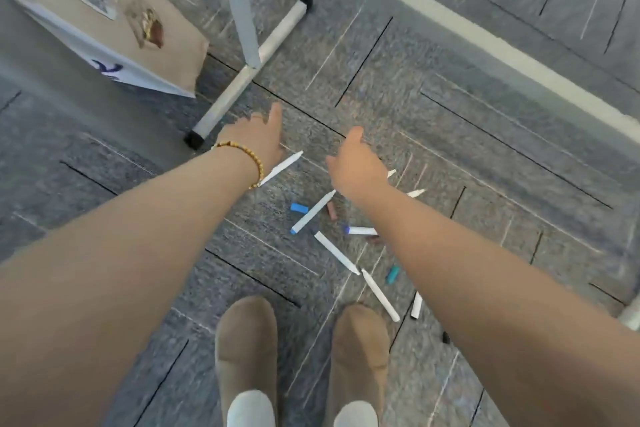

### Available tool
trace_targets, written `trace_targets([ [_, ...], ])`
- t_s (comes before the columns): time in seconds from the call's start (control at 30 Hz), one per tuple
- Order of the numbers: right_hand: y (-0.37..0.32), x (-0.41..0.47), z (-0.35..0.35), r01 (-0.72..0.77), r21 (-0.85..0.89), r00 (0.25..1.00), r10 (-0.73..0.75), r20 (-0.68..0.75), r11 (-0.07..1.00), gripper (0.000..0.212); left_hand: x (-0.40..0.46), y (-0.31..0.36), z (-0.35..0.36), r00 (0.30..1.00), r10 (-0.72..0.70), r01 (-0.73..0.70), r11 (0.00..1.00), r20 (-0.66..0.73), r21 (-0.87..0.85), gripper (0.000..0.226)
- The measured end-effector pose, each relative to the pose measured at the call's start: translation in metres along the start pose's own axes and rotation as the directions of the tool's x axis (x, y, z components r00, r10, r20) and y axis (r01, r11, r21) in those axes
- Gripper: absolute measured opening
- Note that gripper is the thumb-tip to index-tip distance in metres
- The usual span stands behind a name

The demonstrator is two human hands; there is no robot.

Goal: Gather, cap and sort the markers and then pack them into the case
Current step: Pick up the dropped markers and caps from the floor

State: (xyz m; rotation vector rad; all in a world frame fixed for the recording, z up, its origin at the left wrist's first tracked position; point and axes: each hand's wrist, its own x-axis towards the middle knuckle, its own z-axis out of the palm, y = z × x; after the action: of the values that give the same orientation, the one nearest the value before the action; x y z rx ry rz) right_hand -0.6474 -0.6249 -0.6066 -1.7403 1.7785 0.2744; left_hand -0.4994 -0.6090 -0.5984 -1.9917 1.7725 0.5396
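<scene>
Both hands reach down over the grey carpet floor (450, 121). The left hand (254, 140) and right hand (356, 166) have relaxed fingers, each grip holding nothing. White markers (313, 211) and loose caps (299, 208) lie scattered just beyond the shoes (246, 340).

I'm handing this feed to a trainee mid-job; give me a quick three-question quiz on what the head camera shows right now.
1. True or false: the left hand, the one with the beaded bracelet, grips a marker.
2. Multiple choice: the loose light-blue plastic cap lies on A) the brown paper bag, B) the grey carpet floor, C) a table top.
3. Fill in: the white marker barrels, such as the blue-ended white marker, lie scattered in front of the person's ____.

Key: 1 false, both it and the right hand hold nothing; 2 B; 3 feet.
</scene>
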Motion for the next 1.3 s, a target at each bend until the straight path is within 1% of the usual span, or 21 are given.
trace_targets([
  [0.07,0.002,0.010,0.021,-0.047,-0.021,0.994,0.049,0.096,0.999,0.017,0.016,0.004,0.019,1.000,-0.010,0.010,1.000,0.026,0.009,0.070],
  [0.1,0.004,0.013,0.031,-0.062,-0.024,0.989,0.064,0.134,0.998,0.014,0.022,0.006,0.029,0.999,-0.013,0.013,1.000,0.034,0.006,0.067],
  [0.17,0.006,0.011,0.050,-0.091,0.003,0.979,0.089,0.181,0.996,0.024,0.032,0.011,0.047,0.999,-0.015,0.015,1.000,0.039,-0.015,0.059],
  [0.3,0.011,-0.001,0.089,-0.156,0.045,0.960,0.141,0.241,0.987,0.027,0.042,0.020,0.071,0.997,-0.015,0.021,0.997,0.078,-0.080,0.047],
  [0.4,0.017,-0.006,0.104,-0.131,-0.011,0.953,0.129,0.273,0.991,0.029,0.045,0.023,0.080,0.995,0.020,-0.018,1.000,0.098,-0.023,0.045],
  [0.47,0.021,-0.003,0.106,-0.175,0.023,0.945,0.161,0.285,0.984,0.030,0.047,0.027,0.089,0.995,0.035,-0.038,0.999,0.092,0.032,0.041],
  [0.53,0.022,0.002,0.105,-0.232,0.099,0.939,0.196,0.284,0.968,0.025,0.046,0.029,0.096,0.996,0.028,-0.034,0.997,0.082,0.071,0.038],
  [0.6,0.022,0.008,0.103,-0.288,0.187,0.925,0.222,0.308,0.939,0.011,0.043,0.029,0.101,0.998,0.013,-0.020,0.995,0.069,0.100,0.038],
  [0.67,0.024,0.014,0.099,-0.354,0.262,0.911,0.268,0.314,0.898,0.008,0.043,0.028,0.103,0.999,0.001,-0.004,0.997,0.046,0.071,0.035],
  [0.73,0.023,0.019,0.098,-0.392,0.326,0.901,0.288,0.324,0.860,0.008,0.041,0.029,0.100,0.999,-0.033,0.034,0.998,0.007,-0.054,0.027],
  [0.83,0.018,0.020,0.101,-0.421,0.388,0.888,0.286,0.360,0.820,0.016,0.038,0.035,0.089,0.994,-0.100,0.082,0.945,-0.041,-0.317,0.028],
  [0.87,0.017,0.020,0.102,-0.420,0.406,0.888,0.276,0.367,0.812,0.016,0.036,0.038,0.085,0.988,-0.141,0.100,0.898,-0.065,-0.428,0.028],
  [0.9,0.016,0.020,0.099,-0.423,0.435,0.889,0.272,0.367,0.795,0.017,0.032,0.042,0.081,0.978,-0.194,0.117,0.824,-0.081,-0.554,0.025],
  [0.97,0.023,0.021,0.084,-0.423,0.501,0.899,0.280,0.337,0.755,0.021,0.019,0.052,0.076,0.958,-0.281,0.143,0.645,-0.059,-0.751,0.012],
  [1.0,0.032,0.022,0.073,-0.408,0.527,0.910,0.284,0.303,0.745,0.021,0.012,0.059,0.079,0.955,-0.294,0.156,0.578,-0.026,-0.801,0.009],
  [1.07,0.056,0.025,0.048,-0.386,0.573,0.922,0.310,0.231,0.722,0.020,-0.007,0.074,0.094,0.960,-0.262,0.222,0.516,0.094,-0.828,0.009],
  [1.13,0.081,0.028,0.028,-0.412,0.613,0.903,0.391,0.177,0.674,0.023,-0.025,0.089,0.116,0.945,-0.202,0.326,0.521,0.258,-0.789,0.012],
  [1.2,0.101,0.034,0.020,-0.459,0.617,0.868,0.470,0.158,0.640,0.026,-0.039,0.099,0.136,0.932,-0.151,0.354,0.572,0.330,-0.740,0.016],
  [1.23,0.107,0.037,0.020,-0.474,0.613,0.858,0.488,0.160,0.633,0.029,-0.044,0.100,0.141,0.946,-0.114,0.306,0.621,0.304,-0.721,0.014],
  [1.27,0.112,0.039,0.022,-0.478,0.606,0.857,0.488,0.163,0.636,0.033,-0.046,0.100,0.145,0.966,-0.045,0.215,0.684,0.254,-0.697,0.012],
  [1.3,0.116,0.041,0.026,-0.464,0.607,0.865,0.478,0.153,0.646,0.037,-0.047,0.098,0.145,0.975,0.063,0.097,0.747,0.215,-0.658,0.011],
])
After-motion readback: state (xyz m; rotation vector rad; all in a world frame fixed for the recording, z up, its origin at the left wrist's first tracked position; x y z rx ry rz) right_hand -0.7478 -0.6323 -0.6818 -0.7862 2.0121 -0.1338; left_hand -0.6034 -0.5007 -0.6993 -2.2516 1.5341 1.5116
